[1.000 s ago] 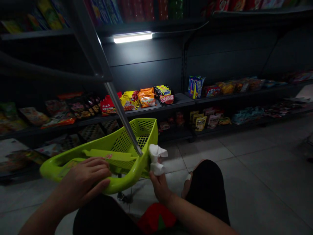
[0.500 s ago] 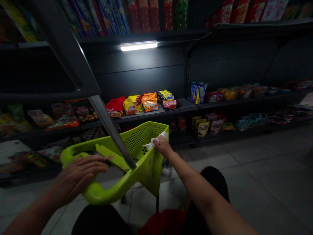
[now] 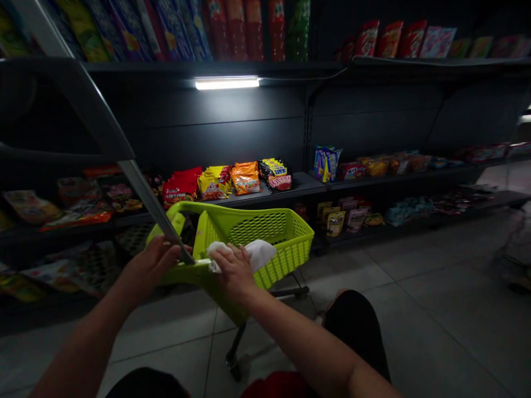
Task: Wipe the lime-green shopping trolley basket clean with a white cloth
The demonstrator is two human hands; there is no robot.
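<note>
A lime-green plastic shopping cart (image 3: 283, 263) stands before me, its perforated basket pointing right. My right hand (image 3: 237, 272) is closed on a white cloth (image 3: 261, 253) and presses it to the basket's near upper rim; part of the cloth hangs over the side. My left hand (image 3: 156, 261) is closed around the cart's edge, right by the foot of the slanted metal post (image 3: 146, 193); some of its fingertips are hidden behind the post. A dark handle frame (image 3: 89, 105) tops the post at upper left. Inside the basket I see no goods.
Dark shelves (image 3: 309, 182) run behind the cart, bearing red, yellow, orange and black snack packs (image 3: 245, 178). Bottles (image 3: 253, 30) stand on the upper shelf, above a lit tube lamp (image 3: 227, 83). A cart wheel (image 3: 233, 367) rests on the tiled floor (image 3: 352, 271) near my knees.
The cart has turned so its long side now faces me. My right hand with the cloth has moved left along the rim. My left hand has shifted from the rounded green handle to beside the post.
</note>
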